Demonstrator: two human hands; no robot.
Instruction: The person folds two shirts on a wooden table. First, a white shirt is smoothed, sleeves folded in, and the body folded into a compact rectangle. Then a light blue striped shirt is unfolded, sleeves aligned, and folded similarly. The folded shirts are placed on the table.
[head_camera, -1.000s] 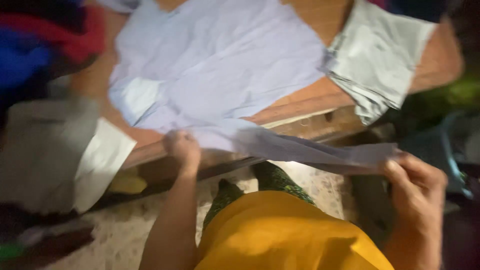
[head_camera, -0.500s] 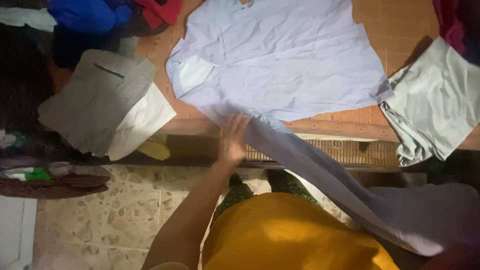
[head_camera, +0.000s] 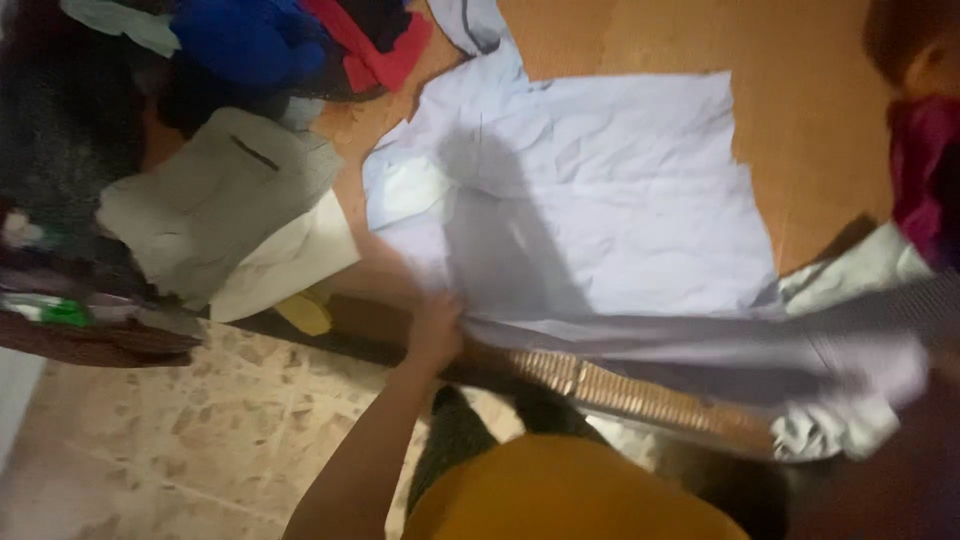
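Fingers (head_camera: 440, 318) of the left hand (head_camera: 436, 332) pinch the pale blue shirt (head_camera: 600, 210) at the tabletop (head_camera: 800, 120) edge, anchoring its taut fold (right hand unseen, grip unknowable).

No labels, signs or screens in view, one possible package only, a blurred white and green wrapped item (head_camera: 45, 311) at the far left edge, well left of the left hand (head_camera: 437, 330), its shape too smeared to tell
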